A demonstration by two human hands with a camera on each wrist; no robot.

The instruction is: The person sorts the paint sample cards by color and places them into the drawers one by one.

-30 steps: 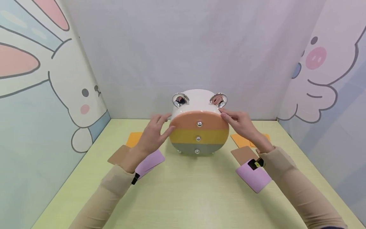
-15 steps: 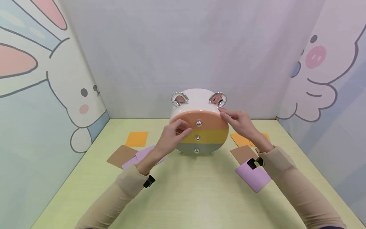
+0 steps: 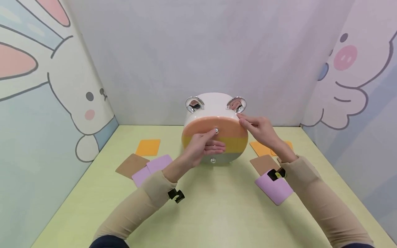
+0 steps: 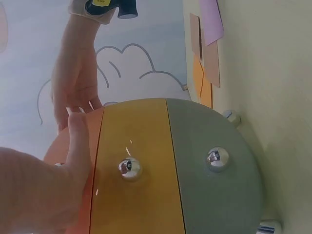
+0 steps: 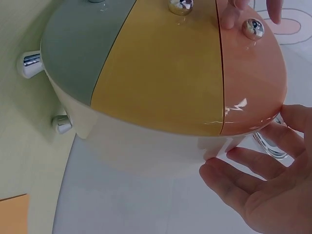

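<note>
A small rounded chest of drawers stands on the table, with a white body, silver ears and orange, yellow and grey-green drawer fronts. Each front bears a round silver knob. My left hand is before it, thumb at the orange drawer's knob and other fingers stretched over the yellow front. In the right wrist view, its fingertips hang on both sides of that knob; contact is unclear. My right hand touches the upper right edge, thumb by the orange front, fingertips spread on the white side.
Orange, brown and purple flat pieces lie left of the chest. Matching orange, brown and purple pieces lie to the right, partly under the right forearm. Walls with cartoon animals enclose the table.
My left hand has left the chest's left side and moved right across its front to the top knob. My right hand stays at the upper right edge.
</note>
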